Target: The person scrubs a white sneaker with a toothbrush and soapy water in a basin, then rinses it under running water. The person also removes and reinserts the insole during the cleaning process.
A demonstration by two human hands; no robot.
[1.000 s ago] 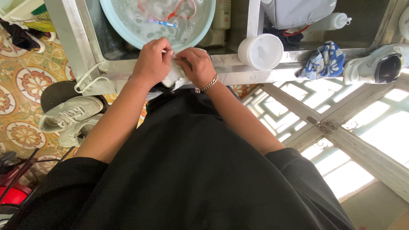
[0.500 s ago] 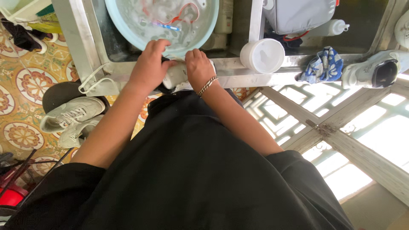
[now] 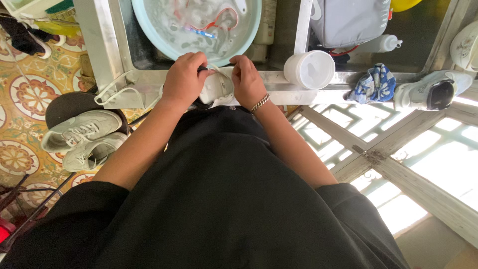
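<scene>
We look straight down on a steel sink frame (image 3: 107, 45). Both hands meet at its front ledge, at 12 o'clock from the torso.

Left hand (image 3: 183, 82): fingers curled and pressed together over the left end of a white shoe (image 3: 215, 88), with a dark object showing just past the knuckles; we cannot tell what it is.

Right hand (image 3: 247, 79): fingers curled tight, clamped on the shoe's right side. A metal bracelet (image 3: 260, 103) sits at the wrist.

The shoe lies on the ledge between the two hands, touching both, just at 6 o'clock of a pale blue basin (image 3: 149, 30). The basin holds soapy water with a red lace and a small brush handle in it.

At 3 o'clock of the hands, on the same ledge: a white tub (image 3: 309, 69), then a blue patterned rag (image 3: 372, 84), then a white sneaker (image 3: 432, 92) on its side. A grey bag (image 3: 348, 20) and a white bottle (image 3: 378, 45) lie beyond the tub.

At 9 o'clock, loose white laces (image 3: 117, 94) hang over the frame corner. Lower left, a pair of pale sneakers (image 3: 82, 139) rests against a dark stool on the patterned tile floor (image 3: 20, 99).
</scene>
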